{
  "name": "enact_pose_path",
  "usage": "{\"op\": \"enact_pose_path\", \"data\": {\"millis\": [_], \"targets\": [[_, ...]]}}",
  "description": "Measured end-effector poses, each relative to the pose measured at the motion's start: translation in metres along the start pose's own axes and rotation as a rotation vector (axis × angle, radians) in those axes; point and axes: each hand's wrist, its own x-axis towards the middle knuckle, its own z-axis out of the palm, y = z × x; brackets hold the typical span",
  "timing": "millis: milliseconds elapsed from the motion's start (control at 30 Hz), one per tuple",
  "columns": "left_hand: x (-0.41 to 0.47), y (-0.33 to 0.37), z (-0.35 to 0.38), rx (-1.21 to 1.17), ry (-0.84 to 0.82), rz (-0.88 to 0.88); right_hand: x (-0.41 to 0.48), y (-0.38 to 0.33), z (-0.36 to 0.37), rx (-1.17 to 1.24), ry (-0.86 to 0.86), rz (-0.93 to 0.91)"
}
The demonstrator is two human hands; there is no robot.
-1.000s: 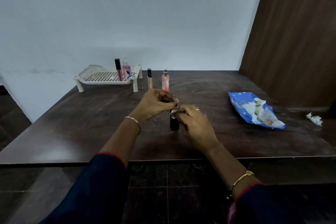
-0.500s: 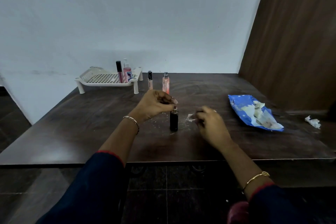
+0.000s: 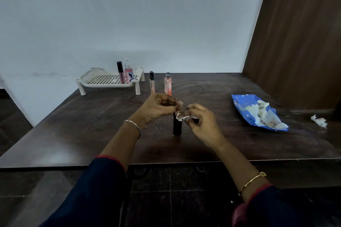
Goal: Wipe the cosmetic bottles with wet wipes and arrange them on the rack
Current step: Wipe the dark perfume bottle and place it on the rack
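At desk [image 3: 73, 134] centre, left hand [image 3: 156, 109] fingers pinch the top of the upright black bottle [image 3: 177, 126]; right hand [image 3: 201, 123] fingers clamp a wet wipe [image 3: 180, 116] against its neck.

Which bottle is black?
The black bottle held at its top by the left hand, with the right hand pressing a wipe against it. The other four, on and beside the rack, are pinkish.

Desk [image 3: 73, 134]: dark wood-grain, smooth, semi-gloss, streaky sheen. Rack [image 3: 103, 81]: white plastic, perforated, matt. Black bottle [image 3: 177, 125]: glossy, gold metal collar. Wipe [image 3: 181, 117]: white, soft, crumpled, cloth-like. Wipes packet [image 3: 243, 108]: blue plastic film, shiny, wrinkled. Wall [image 3: 129, 14]: matt white paint. Side panel [image 3: 299, 33]: brown wood-grain, matt. Bangles [image 3: 252, 180]: gold metal. Sleeves [image 3: 92, 199]: dark cloth.
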Motion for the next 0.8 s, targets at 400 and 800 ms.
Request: {"op": "enact_pose_path", "data": {"millis": [400, 800], "targets": [[0.004, 0.001, 0.006, 0.067, 0.084, 0.01, -0.015, 0.01, -0.002, -0.247, -0.268, -0.077], [0.01, 0.0, 0.01, 0.093, 0.182, -0.042, 0.0, -0.004, -0.015, -0.145, 0.018, -0.046]]}}
